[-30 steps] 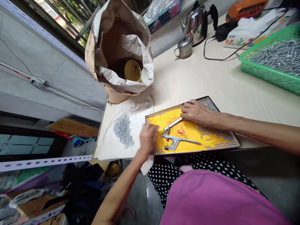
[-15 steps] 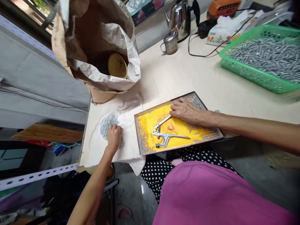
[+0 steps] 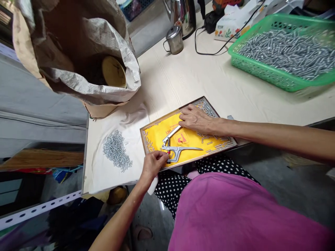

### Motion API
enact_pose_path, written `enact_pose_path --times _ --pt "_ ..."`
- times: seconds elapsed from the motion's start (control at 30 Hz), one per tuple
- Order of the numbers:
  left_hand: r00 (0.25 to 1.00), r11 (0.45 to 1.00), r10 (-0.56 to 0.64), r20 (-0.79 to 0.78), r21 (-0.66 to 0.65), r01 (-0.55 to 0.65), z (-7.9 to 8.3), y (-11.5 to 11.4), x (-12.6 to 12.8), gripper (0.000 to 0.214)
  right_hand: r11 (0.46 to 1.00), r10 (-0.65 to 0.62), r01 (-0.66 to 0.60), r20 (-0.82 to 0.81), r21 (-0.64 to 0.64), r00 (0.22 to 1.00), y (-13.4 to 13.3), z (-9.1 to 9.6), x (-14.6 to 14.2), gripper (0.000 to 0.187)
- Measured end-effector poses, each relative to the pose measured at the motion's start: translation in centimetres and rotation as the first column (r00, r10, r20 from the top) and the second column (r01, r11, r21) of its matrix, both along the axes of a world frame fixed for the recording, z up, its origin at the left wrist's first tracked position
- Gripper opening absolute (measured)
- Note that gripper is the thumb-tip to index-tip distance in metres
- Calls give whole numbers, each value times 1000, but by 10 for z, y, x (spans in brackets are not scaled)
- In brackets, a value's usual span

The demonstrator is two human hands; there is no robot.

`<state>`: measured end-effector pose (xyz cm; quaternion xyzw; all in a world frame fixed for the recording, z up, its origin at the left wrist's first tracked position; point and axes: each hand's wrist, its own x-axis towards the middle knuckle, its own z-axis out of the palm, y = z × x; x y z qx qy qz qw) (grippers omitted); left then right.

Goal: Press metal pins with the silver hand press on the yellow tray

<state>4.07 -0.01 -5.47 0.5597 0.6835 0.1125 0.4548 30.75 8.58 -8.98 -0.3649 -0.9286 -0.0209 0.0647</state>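
Observation:
Snap-fastener pliers (image 3: 180, 149) lie in a shallow tray (image 3: 222, 148) with a yellow bottom, their jaws toward the left end. My right hand (image 3: 192, 118) is closed round the end of the raised upper handle. At the jaws, my left hand (image 3: 156, 162) pinches thumb and fingertips together; whatever is between them is too small to make out. Short silvery metal pins (image 3: 206, 108) lie along the tray's edges. To the left, a pile of similar small pins (image 3: 116, 150) rests on a white cloth (image 3: 98, 176).
A large paper sack (image 3: 115, 92) with a round yellowish container (image 3: 113, 72) inside stands at the back left. On the right is a green basket (image 3: 264, 75) full of metal pins. A lidded metal cup (image 3: 175, 41), a kettle (image 3: 187, 17) and a black cable (image 3: 209, 54) are behind.
My left hand has moved right, from the pin pile to the pliers' jaws. My right hand keeps its hold on the handle. The camera view has shifted.

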Motion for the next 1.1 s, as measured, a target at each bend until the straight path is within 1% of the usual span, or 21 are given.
enact_pose_path --times 0.13,0.27,0.37,0.47,0.53,0.6,0.63,0.77,0.83,0.93,1.03,1.1 --pt "999 1000 1 -32 -19 -1 -6 3 -2 37 1000 2 -2 13 -3 1000 1 -1 0 26" --pt "998 994 -5 -59 -111 -2 -5 6 1 26 1000 -13 13 2 -28 1000 2 -1 -2 20" --pt "991 983 -85 -100 -173 67 1 10 4 21 999 -30 30 20 -31 999 3 -1 -5 24" --pt "969 968 -198 -149 -184 169 4 12 5 20 1000 -20 20 26 -3 999 3 -5 -10 30" --pt "956 960 -242 -167 -185 211 5 12 4 22 1000 -15 15 9 -4 1000 0 -7 -11 26" --pt "950 957 -262 -168 -176 233 4 11 2 24 998 -34 33 -17 -44 999 -7 -7 -10 23" --pt "950 957 -264 -165 -167 237 3 10 1 24 996 -47 45 -33 -72 998 -12 -6 -9 28" --pt "956 961 -252 -149 -152 230 0 8 -1 24 984 -74 68 -34 -163 997 -35 4 -5 73" --pt "955 960 -259 -148 -151 237 0 8 -1 26 981 -77 77 3 -179 997 -43 8 -5 84" --pt "945 956 -276 -173 -154 251 0 10 -1 27 981 -112 116 34 -159 993 -51 8 -9 83" --pt "933 948 -295 -206 -187 258 1 9 -1 28 980 -157 160 30 -123 987 -59 5 -12 76" --pt "914 946 -313 -258 -166 277 3 5 -1 29 979 -170 171 20 -113 985 -65 4 -13 69"
